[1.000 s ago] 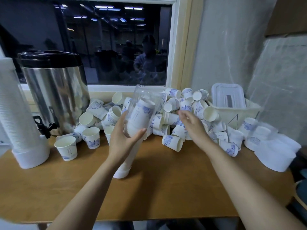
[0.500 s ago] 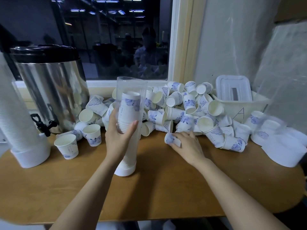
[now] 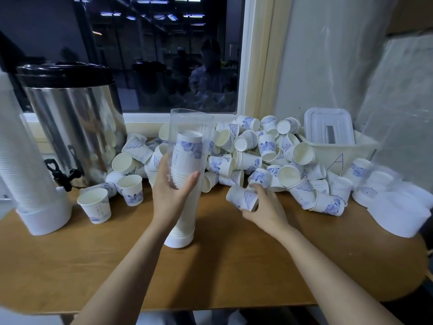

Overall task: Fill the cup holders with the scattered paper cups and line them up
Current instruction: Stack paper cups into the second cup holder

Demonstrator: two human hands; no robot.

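Observation:
A clear plastic cup holder (image 3: 187,127) with a white base stands upright on the wooden table (image 3: 210,273), a stack of blue-patterned paper cups inside it. My left hand (image 3: 171,195) grips the tube around its middle. Just to the right, my right hand (image 3: 264,207) holds a paper cup (image 3: 241,197) lying on its side at the near edge of the pile. A heap of scattered paper cups (image 3: 257,151) stretches along the back of the table below the window. Another filled cup holder (image 3: 25,174) stands at the far left.
A steel drinks urn (image 3: 70,123) with a black tap stands at the back left, two upright cups (image 3: 95,205) in front of it. A white lidded bin (image 3: 337,146) marked A sits back right. More white holders in plastic (image 3: 403,207) lie at the far right.
My right hand came down from the top of the pile to its near edge and closed on a lying cup. The holder went from tilted to upright in my left hand.

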